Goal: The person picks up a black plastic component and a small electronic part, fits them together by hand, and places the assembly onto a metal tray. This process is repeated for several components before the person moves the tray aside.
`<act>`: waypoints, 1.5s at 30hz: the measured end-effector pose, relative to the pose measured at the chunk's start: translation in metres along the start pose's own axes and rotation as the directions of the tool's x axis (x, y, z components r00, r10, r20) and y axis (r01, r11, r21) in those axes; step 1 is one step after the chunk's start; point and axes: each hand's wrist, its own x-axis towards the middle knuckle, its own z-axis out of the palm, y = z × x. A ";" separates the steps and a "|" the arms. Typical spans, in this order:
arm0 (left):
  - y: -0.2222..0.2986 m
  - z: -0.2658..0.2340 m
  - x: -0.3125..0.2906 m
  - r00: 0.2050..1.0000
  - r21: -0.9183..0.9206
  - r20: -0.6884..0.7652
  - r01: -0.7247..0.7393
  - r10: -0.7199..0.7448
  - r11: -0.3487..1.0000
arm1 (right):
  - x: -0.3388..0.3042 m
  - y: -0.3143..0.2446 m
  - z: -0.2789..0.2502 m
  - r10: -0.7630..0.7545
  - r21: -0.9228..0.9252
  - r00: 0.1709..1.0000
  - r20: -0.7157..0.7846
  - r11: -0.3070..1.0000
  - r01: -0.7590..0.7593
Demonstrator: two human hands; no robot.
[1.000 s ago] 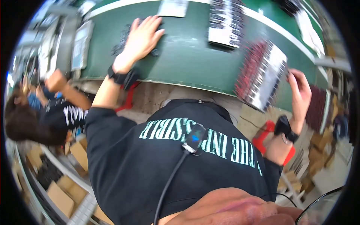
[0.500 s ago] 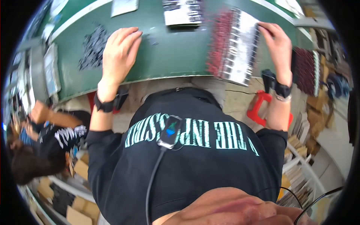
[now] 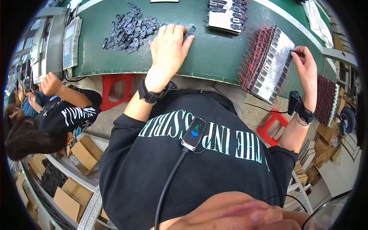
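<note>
The left hand lies flat on the green counter, fingers together, just beside a heap of small dark parts; the right hand pinches the edge of a tilted tray with rows of red-wired components; another filled tray lies behind.

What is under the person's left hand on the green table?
The left hand lies flat on the green table, its fingertips touching one small dark part beside the pile of dark parts. Anything beneath the palm is covered.
</note>
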 end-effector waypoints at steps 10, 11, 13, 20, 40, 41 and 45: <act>-0.018 0.001 0.001 0.975 -0.025 -0.012 -0.221 0.221 0.975 | -0.050 -0.086 0.025 -0.004 0.709 0.998 -0.067 0.704 0.051; -0.015 -0.001 0.002 0.971 -0.049 -0.045 -0.238 0.236 0.970 | -0.051 -0.094 0.031 0.027 0.737 0.998 -0.049 0.675 0.018; -0.002 -0.003 0.007 0.981 -0.209 -0.047 -0.192 0.186 0.959 | -0.051 -0.093 0.034 0.068 0.767 0.997 -0.047 0.641 -0.007; 0.049 -0.036 0.031 0.942 -0.707 0.334 0.281 -0.044 0.649 | -0.052 -0.098 0.046 0.045 0.881 0.996 0.082 0.464 -0.094; 0.055 -0.010 0.033 0.749 -0.780 0.623 0.618 0.227 0.103 | -0.040 -0.115 0.089 -0.057 0.487 0.995 0.088 0.873 0.007; 0.055 -0.010 0.033 0.753 -0.786 0.616 0.607 0.232 0.115 | -0.040 -0.116 0.088 -0.059 0.484 0.994 0.087 0.875 0.009; 0.056 -0.014 0.032 0.787 -0.823 0.568 0.549 0.241 0.145 | -0.044 -0.117 0.083 -0.108 0.536 0.991 0.076 0.843 0.051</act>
